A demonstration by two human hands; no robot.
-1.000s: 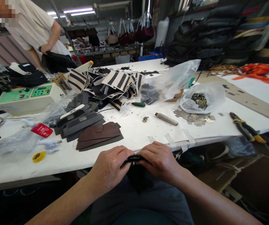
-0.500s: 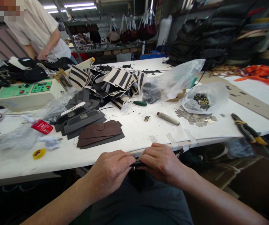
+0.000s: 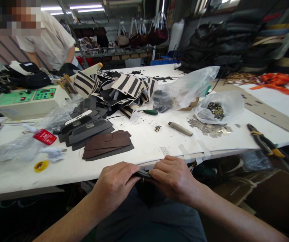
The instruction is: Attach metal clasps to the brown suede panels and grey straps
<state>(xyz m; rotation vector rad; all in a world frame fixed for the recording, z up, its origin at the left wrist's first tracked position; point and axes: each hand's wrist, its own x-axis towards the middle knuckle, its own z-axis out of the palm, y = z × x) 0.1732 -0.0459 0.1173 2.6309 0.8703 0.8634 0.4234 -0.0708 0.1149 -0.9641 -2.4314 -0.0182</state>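
Note:
Between my hands, at the table's front edge, is a dark flat piece (image 3: pixel 143 172), mostly hidden by my fingers. My left hand (image 3: pixel 119 183) pinches its left end between thumb and fingers. The right end is gripped by my right hand (image 3: pixel 172 176), fingers curled over it. Beyond my left hand lie brown leather pieces (image 3: pixel 107 144) on a dark grey one, with a stack of dark grey pieces (image 3: pixel 90 129) behind them. A grey-handled tool (image 3: pixel 180 128) and a small metal clasp (image 3: pixel 157 128) rest on the white table (image 3: pixel 144 144).
Pliers (image 3: pixel 265 140) lie at the right edge. A bag of metal parts (image 3: pixel 217 109), a green-handled tool (image 3: pixel 150 112) and striped pieces (image 3: pixel 129 84) are farther back. At left are yellow tape (image 3: pixel 41 166), a red bottle (image 3: pixel 45 136) and a machine (image 3: pixel 28 101). A person (image 3: pixel 51 40) stands behind.
My left hand has shifted slightly left along the dark piece, so more of it shows between my hands. The person behind has moved right and leans lower.

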